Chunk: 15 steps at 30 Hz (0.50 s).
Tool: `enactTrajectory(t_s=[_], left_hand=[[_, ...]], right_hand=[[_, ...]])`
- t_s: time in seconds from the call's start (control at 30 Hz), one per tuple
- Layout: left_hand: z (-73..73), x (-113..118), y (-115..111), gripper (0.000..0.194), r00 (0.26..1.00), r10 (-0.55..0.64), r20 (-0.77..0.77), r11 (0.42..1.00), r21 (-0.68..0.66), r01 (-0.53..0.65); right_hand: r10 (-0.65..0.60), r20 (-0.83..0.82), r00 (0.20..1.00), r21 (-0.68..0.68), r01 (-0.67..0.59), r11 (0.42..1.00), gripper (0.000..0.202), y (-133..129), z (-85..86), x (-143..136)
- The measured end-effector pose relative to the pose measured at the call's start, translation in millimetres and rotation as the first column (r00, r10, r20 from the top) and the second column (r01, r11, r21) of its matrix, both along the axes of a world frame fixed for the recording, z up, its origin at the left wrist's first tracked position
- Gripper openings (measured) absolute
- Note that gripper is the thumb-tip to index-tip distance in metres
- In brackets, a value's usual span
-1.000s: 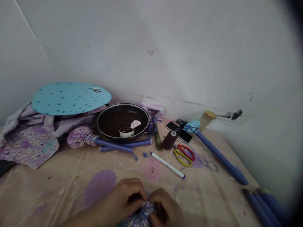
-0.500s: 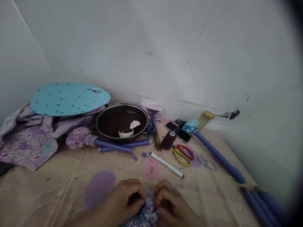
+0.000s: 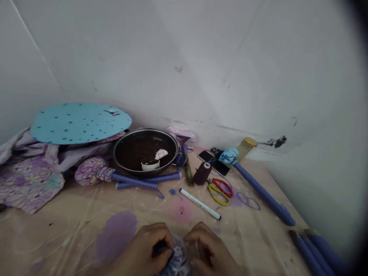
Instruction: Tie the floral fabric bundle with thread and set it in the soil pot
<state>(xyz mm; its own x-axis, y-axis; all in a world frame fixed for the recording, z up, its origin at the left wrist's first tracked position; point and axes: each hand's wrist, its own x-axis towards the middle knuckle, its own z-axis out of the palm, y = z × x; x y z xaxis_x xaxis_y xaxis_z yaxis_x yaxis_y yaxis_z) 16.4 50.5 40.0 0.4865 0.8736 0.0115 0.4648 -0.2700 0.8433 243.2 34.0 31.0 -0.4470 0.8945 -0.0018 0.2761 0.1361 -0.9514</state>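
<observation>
Scuffed pale wall [image 3: 178, 38] backs the table [image 3: 253, 245]; near its rear edge sits a dark pan [image 3: 170, 141]. Toward the front, the left hand's [image 3: 146, 242] grip pinches gathered patterned fabric [image 3: 176, 260]; the right hand [image 3: 212, 243] pinches sheer film [image 3: 192, 249] beside it. Beyond lies a white marker [image 3: 200, 203].

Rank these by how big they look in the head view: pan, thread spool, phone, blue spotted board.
1. Blue spotted board
2. Pan
3. Phone and thread spool: too alike to rank.
</observation>
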Motion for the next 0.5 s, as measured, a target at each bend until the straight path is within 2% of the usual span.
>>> enactTrajectory(t_s=[0.07,0.13,0.17,0.23,0.3,0.33,0.4,0.5], left_hand=[[-0.4,-0.1,-0.1,0.024,1.0,-0.004,0.003,1.0,0.001,0.004],[-1.0,-0.3,-0.3,0.024,1.0,-0.008,0.004,1.0,0.002,0.008],[-1.4,-0.4,-0.4,0.025,1.0,-0.011,0.004,1.0,0.005,0.011],[-2.4,-0.6,-0.4,0.025,1.0,-0.015,0.006,1.0,0.011,0.015],[-3.3,-0.6,-0.1,0.025,1.0,-0.016,0.007,1.0,0.009,0.016],[-3.7,-0.6,0.1,0.025,1.0,-0.016,0.007,1.0,0.007,0.016],[-4.0,-0.6,0.4,0.025,1.0,-0.016,0.011,1.0,0.008,0.016],[-3.6,-0.8,0.2,0.026,1.0,-0.022,0.02,1.0,0.022,0.021]], right_hand=[[0.023,0.084,0.996,0.136,-0.034,0.99,0.012,-0.9,-3.8,-5.4],[0.028,0.083,0.996,0.153,-0.04,0.987,0.006,-1.3,-5.6,-6.5],[0.021,0.056,0.998,0.092,-0.026,0.995,0.006,-1.3,-5.3,-5.3],[0.016,-0.083,0.996,-0.134,-0.027,0.991,0.016,-1.0,-2.4,0.2],[-0.018,-0.282,0.959,-0.377,-0.094,0.921,0.028,-0.9,2.7,8.3],[-0.053,-0.375,0.926,-0.446,-0.13,0.885,0.032,-0.9,5.7,12.7],[-0.151,-0.506,0.849,-0.492,-0.14,0.859,0.032,-0.7,12.3,21.1],[-0.284,-0.597,0.751,-0.516,-0.088,0.852,0.021,0.9,20.0,29.5]])
